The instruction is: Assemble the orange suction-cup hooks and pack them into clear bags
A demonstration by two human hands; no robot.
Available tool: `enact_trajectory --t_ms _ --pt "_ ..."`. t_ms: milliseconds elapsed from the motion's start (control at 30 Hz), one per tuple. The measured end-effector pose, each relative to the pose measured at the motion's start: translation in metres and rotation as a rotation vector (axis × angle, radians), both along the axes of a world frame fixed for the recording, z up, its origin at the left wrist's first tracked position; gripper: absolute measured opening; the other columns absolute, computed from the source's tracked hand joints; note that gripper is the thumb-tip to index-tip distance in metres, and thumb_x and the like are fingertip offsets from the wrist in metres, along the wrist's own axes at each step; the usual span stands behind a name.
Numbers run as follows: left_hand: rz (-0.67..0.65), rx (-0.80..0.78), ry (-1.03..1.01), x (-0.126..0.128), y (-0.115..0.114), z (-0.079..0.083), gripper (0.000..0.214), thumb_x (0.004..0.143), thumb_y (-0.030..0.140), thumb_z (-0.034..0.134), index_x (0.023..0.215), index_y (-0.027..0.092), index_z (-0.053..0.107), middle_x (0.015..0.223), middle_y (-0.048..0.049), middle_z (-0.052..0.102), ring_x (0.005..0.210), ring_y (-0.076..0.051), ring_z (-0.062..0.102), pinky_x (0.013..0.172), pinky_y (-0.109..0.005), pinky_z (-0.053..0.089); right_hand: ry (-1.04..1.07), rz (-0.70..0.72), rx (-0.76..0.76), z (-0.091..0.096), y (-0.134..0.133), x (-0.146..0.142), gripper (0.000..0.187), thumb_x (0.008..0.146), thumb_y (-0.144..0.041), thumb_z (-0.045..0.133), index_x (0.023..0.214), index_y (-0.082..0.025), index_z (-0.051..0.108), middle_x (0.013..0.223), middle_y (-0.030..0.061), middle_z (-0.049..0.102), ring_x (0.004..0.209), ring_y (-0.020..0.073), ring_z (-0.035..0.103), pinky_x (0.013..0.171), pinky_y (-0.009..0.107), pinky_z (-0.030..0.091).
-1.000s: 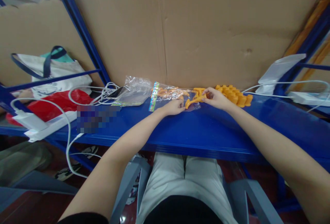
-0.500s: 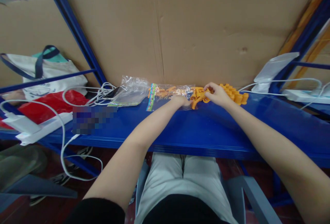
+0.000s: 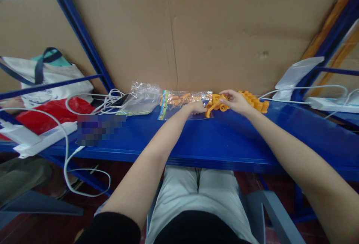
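The left hand [image 3: 198, 106] is lying over the clear bag [image 3: 174, 113], the right hand [image 3: 236, 101] bending its fingers at the orange pieces [image 3: 215, 103] by its end — I can't tell either grip; keeping the bag flat should be helping.

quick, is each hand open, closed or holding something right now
Left hand: over the clear bag; grip cannot be told.
Right hand: at the yellow pieces; grip cannot be told.
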State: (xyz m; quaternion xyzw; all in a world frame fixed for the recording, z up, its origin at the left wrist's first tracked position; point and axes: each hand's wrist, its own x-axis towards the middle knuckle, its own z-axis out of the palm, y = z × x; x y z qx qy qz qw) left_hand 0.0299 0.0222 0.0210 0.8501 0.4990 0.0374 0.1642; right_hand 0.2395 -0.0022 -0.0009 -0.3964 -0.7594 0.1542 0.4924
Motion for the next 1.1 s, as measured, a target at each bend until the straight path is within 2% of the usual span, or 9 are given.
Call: enact_trajectory --t_ms 100,233,433,600,700,767,867,967,1100 --pt "-0.016 0.0 -0.08 -0.006 -0.005 0.012 0.018 0.076 0.023 0.056 0.064 0.013 0.064 0.044 0.0019 0.043 0.043 -0.011 0.044 0.048 -0.024 0.035 0.043 0.063 -0.017 -0.002 0.001 -0.002 0.038 0.071 -0.048 0.074 0.097 -0.023 0.061 0.103 0.0077 0.068 0.093 0.0237 0.067 0.09 0.044 0.055" --pt "-0.006 0.02 -0.172 -0.006 -0.014 0.03 0.028 0.079 0.024 0.052 0.052 0.016 0.056 0.041 0.0013 0.042 0.041 -0.01 0.04 0.047 -0.025 0.032 0.077 0.104 -0.043 -0.003 0.0 -0.009 0.04 0.07 -0.049 0.076 0.096 -0.024 0.058 0.1 0.0064 0.067 0.091 0.0223 0.067 0.087 0.042 0.057" --pt "-0.008 0.024 -0.249 0.005 -0.018 0.046 0.032 0.076 0.018 0.055 0.045 0.018 0.046 0.04 0.0023 0.041 0.039 -0.008 0.037 0.046 -0.025 0.029 0.076 0.076 -0.087 -0.004 -0.001 -0.013 0.042 0.07 -0.048 0.077 0.095 -0.025 0.053 0.094 0.0042 0.066 0.083 0.0204 0.067 0.078 0.039 0.06" --pt "0.032 0.06 -0.327 0.011 -0.02 0.041 0.037 0.079 0.019 0.055 0.044 0.018 0.044 0.04 0.0042 0.037 0.04 -0.007 0.033 0.047 -0.025 0.027 0.032 0.073 -0.177 -0.01 -0.005 -0.02 0.041 0.067 -0.042 0.079 0.094 -0.023 0.055 0.083 0.0024 0.066 0.075 0.0194 0.066 0.069 0.036 0.059" --pt "-0.03 0.065 -0.308 0.013 -0.022 0.035 0.039 0.08 0.021 0.055 0.042 0.018 0.044 0.04 0.0045 0.033 0.042 -0.008 0.032 0.048 -0.025 0.026 -0.062 0.07 -0.136 -0.012 -0.01 -0.028 0.032 0.071 -0.039 0.076 0.091 -0.02 0.062 0.081 0.0032 0.066 0.073 0.0184 0.064 0.07 0.036 0.056" --pt "-0.083 0.077 -0.294 0.015 -0.023 0.031 0.038 0.08 0.02 0.054 0.042 0.017 0.046 0.042 0.0045 0.033 0.044 -0.008 0.031 0.049 -0.026 0.026 -0.177 0.066 -0.122 -0.012 -0.013 -0.03 0.026 0.074 -0.04 0.074 0.086 -0.017 0.067 0.073 0.0019 0.064 0.066 0.0169 0.06 0.066 0.034 0.053" --pt "-0.145 0.098 -0.29 0.019 -0.021 0.023 0.036 0.078 0.02 0.055 0.043 0.017 0.044 0.045 0.0051 0.031 0.046 -0.008 0.028 0.05 -0.026 0.024 -0.32 0.11 -0.152 -0.013 -0.015 -0.028 0.028 0.075 -0.042 0.073 0.085 -0.016 0.073 0.061 -0.0013 0.058 0.058 0.0146 0.054 0.059 0.031 0.049" --pt "-0.196 0.118 -0.246 0.02 -0.018 0.018 0.033 0.078 0.022 0.055 0.046 0.017 0.047 0.046 0.0046 0.033 0.047 -0.008 0.03 0.051 -0.026 0.024 -0.366 0.18 -0.159 -0.015 -0.014 -0.025 0.034 0.074 -0.043 0.074 0.093 -0.015 0.076 0.066 -0.0001 0.065 0.063 0.016 0.059 0.063 0.03 0.05" --pt "-0.206 0.136 -0.087 0.002 -0.011 0.022 0.03 0.082 0.033 0.053 0.06 0.016 0.062 0.053 0.0005 0.051 0.053 -0.012 0.047 0.055 -0.025 0.034 -0.388 0.163 -0.133 -0.019 -0.011 -0.024 0.044 0.075 -0.039 0.075 0.114 -0.018 0.075 0.09 0.0039 0.075 0.081 0.0211 0.067 0.076 0.034 0.054"
